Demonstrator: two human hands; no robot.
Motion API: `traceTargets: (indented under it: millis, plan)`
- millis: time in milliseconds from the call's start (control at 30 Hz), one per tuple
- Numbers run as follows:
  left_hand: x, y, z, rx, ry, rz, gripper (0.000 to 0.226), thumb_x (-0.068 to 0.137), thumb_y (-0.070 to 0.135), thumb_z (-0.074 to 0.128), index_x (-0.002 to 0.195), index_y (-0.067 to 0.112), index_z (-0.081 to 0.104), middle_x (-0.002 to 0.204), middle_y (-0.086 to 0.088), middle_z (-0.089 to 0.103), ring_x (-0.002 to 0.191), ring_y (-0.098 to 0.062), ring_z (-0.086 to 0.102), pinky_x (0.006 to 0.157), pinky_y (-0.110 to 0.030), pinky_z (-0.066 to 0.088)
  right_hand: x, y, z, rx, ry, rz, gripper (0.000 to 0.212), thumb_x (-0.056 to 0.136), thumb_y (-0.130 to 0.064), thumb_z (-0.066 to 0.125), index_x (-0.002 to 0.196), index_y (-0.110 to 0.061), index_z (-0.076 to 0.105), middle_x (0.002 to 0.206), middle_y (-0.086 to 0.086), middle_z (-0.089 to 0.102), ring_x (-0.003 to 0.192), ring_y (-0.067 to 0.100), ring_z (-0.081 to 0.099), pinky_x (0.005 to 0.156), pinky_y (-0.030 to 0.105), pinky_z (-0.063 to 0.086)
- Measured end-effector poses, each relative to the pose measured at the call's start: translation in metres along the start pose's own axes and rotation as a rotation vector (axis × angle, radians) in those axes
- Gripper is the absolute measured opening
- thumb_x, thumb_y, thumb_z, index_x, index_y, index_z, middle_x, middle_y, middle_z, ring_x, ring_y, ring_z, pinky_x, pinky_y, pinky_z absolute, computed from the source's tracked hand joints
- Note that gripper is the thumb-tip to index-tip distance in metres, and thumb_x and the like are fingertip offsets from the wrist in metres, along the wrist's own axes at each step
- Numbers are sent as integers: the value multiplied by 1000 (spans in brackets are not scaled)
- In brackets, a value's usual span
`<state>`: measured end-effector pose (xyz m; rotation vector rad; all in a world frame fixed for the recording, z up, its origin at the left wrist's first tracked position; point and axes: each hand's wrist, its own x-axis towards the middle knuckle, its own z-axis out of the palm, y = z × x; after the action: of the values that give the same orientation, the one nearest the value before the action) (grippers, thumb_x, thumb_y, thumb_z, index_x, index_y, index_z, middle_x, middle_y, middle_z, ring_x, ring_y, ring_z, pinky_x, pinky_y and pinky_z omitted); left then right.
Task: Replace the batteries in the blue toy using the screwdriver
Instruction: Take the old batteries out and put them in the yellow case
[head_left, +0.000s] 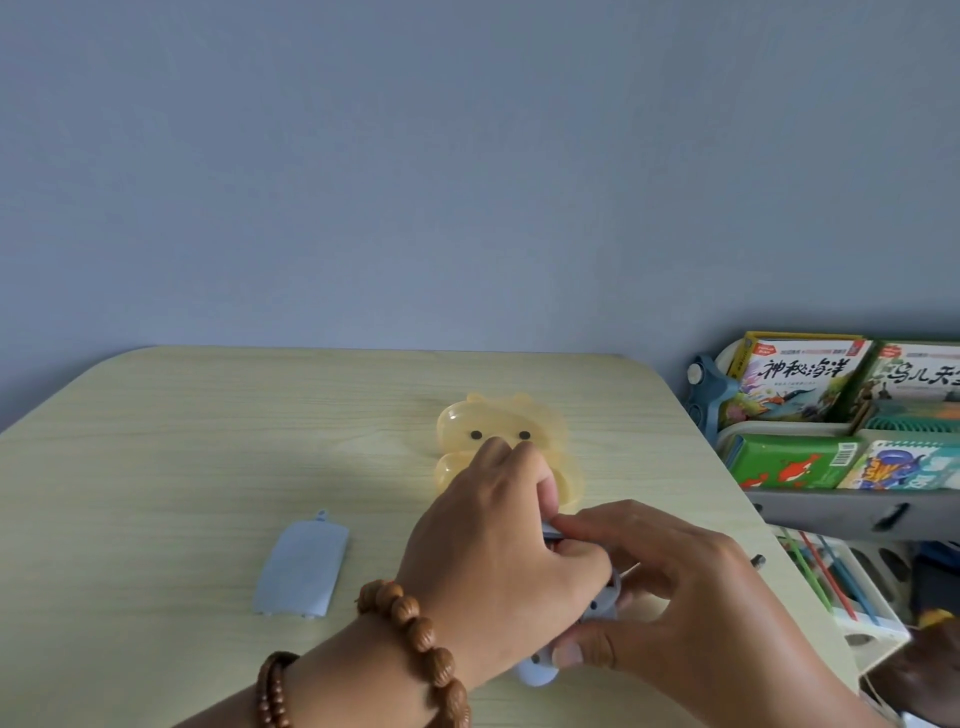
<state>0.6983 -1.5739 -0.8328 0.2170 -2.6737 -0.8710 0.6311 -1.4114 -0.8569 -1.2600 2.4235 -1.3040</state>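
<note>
The blue toy (602, 605) lies near the table's front edge, mostly hidden under both my hands; only grey-blue parts show between my fingers and a rounded end at the bottom. My left hand (498, 561), with wooden bead bracelets on its wrist, grips the toy from the left. My right hand (670, 587) holds it from the right, thumb and fingertips pressed on its top near the left fingers. The detached blue battery cover (304, 566) lies flat on the table to the left. A small dark screwdriver tip (758, 561) rests by the table's right edge.
A translucent yellow bear-shaped toy (498, 431) lies on the light wooden table (182, 467) just beyond my hands. A shelf unit with children's books (810, 384) and a box of coloured sticks (831, 577) stands to the right of the table.
</note>
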Motion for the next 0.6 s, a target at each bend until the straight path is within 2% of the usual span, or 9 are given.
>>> traceTargets:
  millis: [133,267,400,500,600]
  plan:
    - [-3,-2,-4,-42,-19,53,15,69,39,48,80,30,41,86,12,45,77,-7,47,63,-20,36,-1,2,1,22,7,4,69,45,-35,99,108,-48,73,103,-19,74,87,7,69,65,17,57]
    - [-9,-8,-5,-8,-34,164,12,70,38,48,78,29,48,89,11,44,73,-7,47,59,-21,40,-1,1,1,56,-5,5,61,51,-42,96,107,-44,74,107,-12,74,90,13,72,70,31,61]
    - [-11,-14,-10,42,-80,243,12,77,40,55,85,33,52,94,15,40,78,-5,50,63,-26,51,0,1,0,74,0,24,61,51,-49,94,108,-47,73,106,-15,74,88,15,72,70,36,61]
    - [-10,-20,-17,8,-141,269,14,81,39,65,93,35,59,99,18,39,80,-4,55,64,-23,53,0,3,2,77,1,29,64,50,-43,96,109,-51,71,108,-16,74,88,16,72,72,38,61]
    - [-8,-25,-20,-23,-133,250,13,82,36,73,94,35,67,98,19,42,84,-3,57,69,-20,52,-1,4,3,86,-3,42,68,50,-33,97,109,-54,70,108,-16,75,92,14,73,75,39,62]
